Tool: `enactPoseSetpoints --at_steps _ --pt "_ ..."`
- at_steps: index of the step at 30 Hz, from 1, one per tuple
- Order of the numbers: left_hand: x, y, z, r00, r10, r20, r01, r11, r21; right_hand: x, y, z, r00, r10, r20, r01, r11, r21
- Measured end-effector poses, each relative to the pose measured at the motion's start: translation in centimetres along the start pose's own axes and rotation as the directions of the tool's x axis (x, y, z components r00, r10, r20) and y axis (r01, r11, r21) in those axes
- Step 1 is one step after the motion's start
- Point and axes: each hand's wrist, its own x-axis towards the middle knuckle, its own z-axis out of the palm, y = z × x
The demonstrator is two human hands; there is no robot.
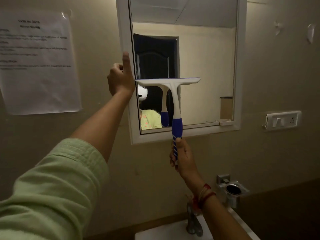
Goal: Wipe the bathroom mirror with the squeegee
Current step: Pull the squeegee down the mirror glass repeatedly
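A white-framed bathroom mirror (206, 66) hangs on the beige wall. A white squeegee (173, 84) with a blue grip is upright against the glass, its blade level across the mirror's lower left part. My right hand (181, 155) is closed around the bottom of the squeegee's handle, just below the mirror frame. My left hand (120, 76) grips the mirror frame's left edge, thumb pointing up along the frame and fingers curled behind it.
A printed paper sheet (37, 61) is taped to the wall at left. A switch plate (283, 120) sits right of the mirror. Below are a metal cup holder (232, 189), a tap (193, 220) and a white sink (171, 232).
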Motion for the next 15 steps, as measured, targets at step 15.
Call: enactPoseSetpoints --at_steps 15 --pt "0.2 0.0 0.1 1.000 -0.015 -0.003 0.015 0.999 0.035 -5.4 6.0 -0.6 0.993 0.105 -0.047 -0.104 0.994 0.029"
